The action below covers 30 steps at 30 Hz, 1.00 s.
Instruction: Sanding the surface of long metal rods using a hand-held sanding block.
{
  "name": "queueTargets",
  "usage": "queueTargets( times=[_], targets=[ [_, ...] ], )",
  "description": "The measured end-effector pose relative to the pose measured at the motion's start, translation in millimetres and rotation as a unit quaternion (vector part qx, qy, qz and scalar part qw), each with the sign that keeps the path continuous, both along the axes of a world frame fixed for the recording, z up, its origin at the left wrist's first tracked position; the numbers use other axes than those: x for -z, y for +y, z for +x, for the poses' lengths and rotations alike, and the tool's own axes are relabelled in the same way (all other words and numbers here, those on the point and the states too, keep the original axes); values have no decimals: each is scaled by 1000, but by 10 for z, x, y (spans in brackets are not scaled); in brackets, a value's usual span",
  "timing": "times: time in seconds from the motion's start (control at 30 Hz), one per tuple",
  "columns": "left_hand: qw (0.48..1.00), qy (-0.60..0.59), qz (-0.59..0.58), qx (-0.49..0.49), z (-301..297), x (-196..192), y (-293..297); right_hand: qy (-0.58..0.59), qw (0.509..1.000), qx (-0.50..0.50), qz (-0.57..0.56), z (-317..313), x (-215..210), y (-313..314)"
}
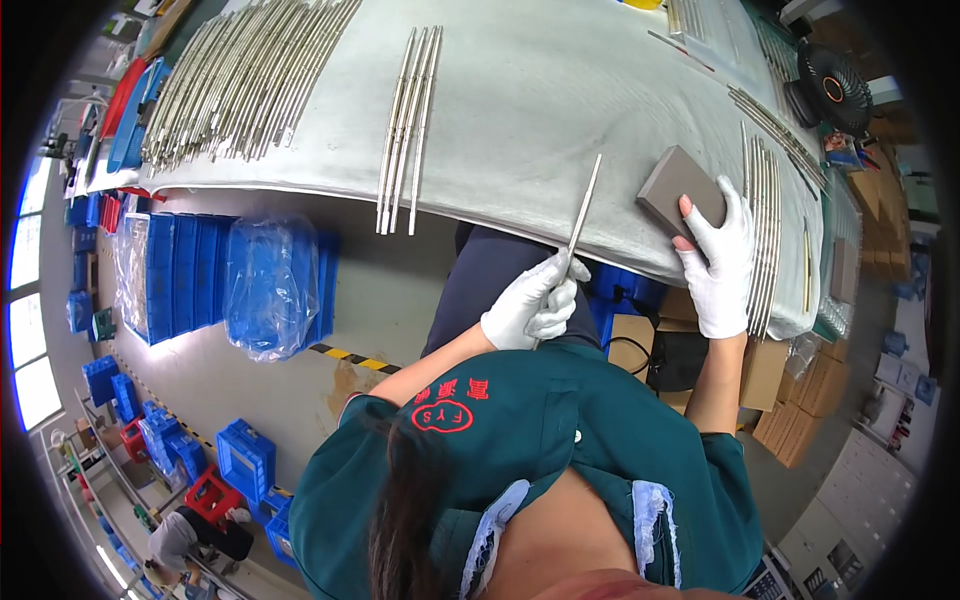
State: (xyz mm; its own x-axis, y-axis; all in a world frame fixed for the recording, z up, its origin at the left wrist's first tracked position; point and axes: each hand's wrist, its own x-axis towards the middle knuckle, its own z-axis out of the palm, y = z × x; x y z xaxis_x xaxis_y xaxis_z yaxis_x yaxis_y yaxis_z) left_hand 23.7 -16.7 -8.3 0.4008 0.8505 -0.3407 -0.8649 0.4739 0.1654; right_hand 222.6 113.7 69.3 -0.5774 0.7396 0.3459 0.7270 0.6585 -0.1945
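Observation:
My left hand (532, 305), in a white glove, is closed around the lower end of a thin metal rod (585, 205) that slants up over the edge of the grey-covered table (560, 90). My right hand (718, 262), also gloved, grips a grey rectangular block (677, 186) that rests on the table near its edge, to the right of the rod. The block and the rod are apart. A small bundle of similar rods (408, 125) lies to the left of my hands.
A large heap of metal rods (240, 75) covers the table's far left, and more rods (765, 215) lie right of the block. A black fan (830, 88) stands at the upper right. Blue crates (215, 275) and cardboard boxes (800, 400) sit on the floor. Another person (185, 540) crouches at the lower left.

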Motion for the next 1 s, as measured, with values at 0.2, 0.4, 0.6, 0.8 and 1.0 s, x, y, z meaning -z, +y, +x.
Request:
queueTargets(
  times=[0.2,0.4,0.6,0.8,1.0],
  targets=[
    [995,-96,35,14,-31,186,-88,50,999,-4,2,-139,31,65],
    [971,-236,31,40,-61,237,-80,9,992,-115,-42,-502,-76,-125],
    [987,-155,22,40,-93,198,-37,94,995,12,-18,-376,-94,168],
    [998,-50,32,21,-61,25,-63,13,999,-1,35,-428,-73,150],
    [999,46,21,20,-40,-25,-47,53,996,37,53,-398,-3,291]
  ],
)
